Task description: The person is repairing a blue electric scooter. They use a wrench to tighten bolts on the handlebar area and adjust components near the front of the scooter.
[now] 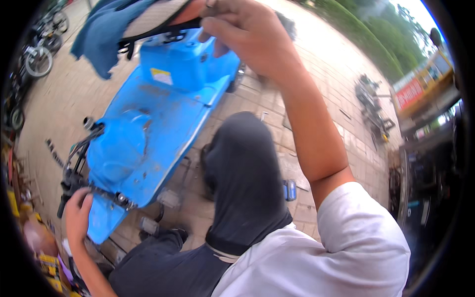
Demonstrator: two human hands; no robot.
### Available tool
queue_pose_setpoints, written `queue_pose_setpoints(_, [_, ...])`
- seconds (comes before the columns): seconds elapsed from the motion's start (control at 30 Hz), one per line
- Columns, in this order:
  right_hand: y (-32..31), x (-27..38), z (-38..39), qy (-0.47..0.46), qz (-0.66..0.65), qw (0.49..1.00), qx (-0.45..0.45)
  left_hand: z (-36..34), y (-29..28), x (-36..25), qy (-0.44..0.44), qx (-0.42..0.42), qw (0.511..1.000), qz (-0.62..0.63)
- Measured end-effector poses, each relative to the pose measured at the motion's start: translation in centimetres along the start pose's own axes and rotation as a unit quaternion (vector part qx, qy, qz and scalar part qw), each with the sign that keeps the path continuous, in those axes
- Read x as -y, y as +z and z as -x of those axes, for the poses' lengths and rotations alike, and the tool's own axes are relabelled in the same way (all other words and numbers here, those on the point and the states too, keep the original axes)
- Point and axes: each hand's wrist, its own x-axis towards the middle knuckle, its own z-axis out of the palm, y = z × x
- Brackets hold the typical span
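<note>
A blue ride-on vehicle body [163, 114] with a flat, dirt-marked footboard stands in front of me. My left hand [79, 213] is closed around the end of its black handlebar [99, 190], where loose wires and cables show. Raised at the top, my right hand [242, 32] has curled fingers at the black edge of a beige mesh seat [153, 21]. What lies between those fingers is hidden. Over the seat's left side hangs a blue cloth [101, 34].
Bent close beside the vehicle is my dark-trousered knee [242, 148]. A blue object [290, 190] and small tools lie on the brick paving. Metal parts [373, 106] sit farther right. Parked motorbikes [37, 62] line the far left, and yellow packages [49, 267] crowd the lower left.
</note>
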Motion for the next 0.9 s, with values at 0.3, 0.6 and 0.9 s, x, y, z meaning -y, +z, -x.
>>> queue_pose_setpoints(0.3, [-3.9, -28.2, 39.6, 0.532, 0.204, 0.821, 0.041, -0.1, 0.9, 6.7, -0.179, 0.064, 0.982, 0.004])
queue_pose_setpoints(0.6, [0.5, -29.3, 45.3, 0.655, 0.233, 0.718, 0.031, -2.5, 0.7, 7.0, -0.156, 0.093, 0.973, -0.145])
queue_pose_setpoints(0.9, [5.5, -27.3, 46.6, 0.604, 0.144, 0.781, 0.072, -3.7, 1.3, 6.8, -0.159, 0.111, 0.971, -0.139])
